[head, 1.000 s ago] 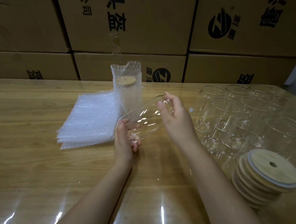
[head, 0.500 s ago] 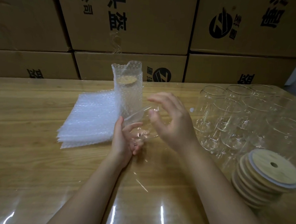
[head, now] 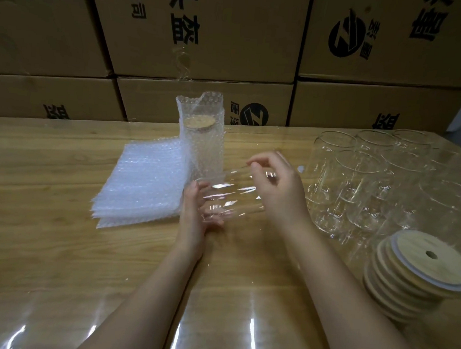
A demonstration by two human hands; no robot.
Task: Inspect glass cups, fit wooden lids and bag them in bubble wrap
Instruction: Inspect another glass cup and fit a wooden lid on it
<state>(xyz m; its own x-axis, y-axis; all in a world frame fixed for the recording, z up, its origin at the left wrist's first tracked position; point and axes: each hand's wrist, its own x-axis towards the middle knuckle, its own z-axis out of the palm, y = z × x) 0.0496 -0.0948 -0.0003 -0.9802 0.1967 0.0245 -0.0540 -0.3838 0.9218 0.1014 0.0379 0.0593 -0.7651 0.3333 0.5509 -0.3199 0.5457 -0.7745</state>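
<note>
Left hand (head: 198,215): fingers curled round the near, lower end of the glass cup (head: 230,198), holding it over the table (head: 46,244).
Right hand (head: 279,193): fingers curled over the cup's far end; blur hides whether it grips or only touches.
Cup axis: tilted, running from near-left to far-right; mouth end unclear.
Behind: 1 bagged cup (head: 201,148) upright, beside the bubble-wrap bags (head: 143,180).
Right side: empty glass cups (head: 357,175); wooden lids (head: 421,275) stacked.

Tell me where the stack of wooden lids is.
In the head view, the stack of wooden lids sits on the table, near right, just in front of the empty glass cups.
</note>
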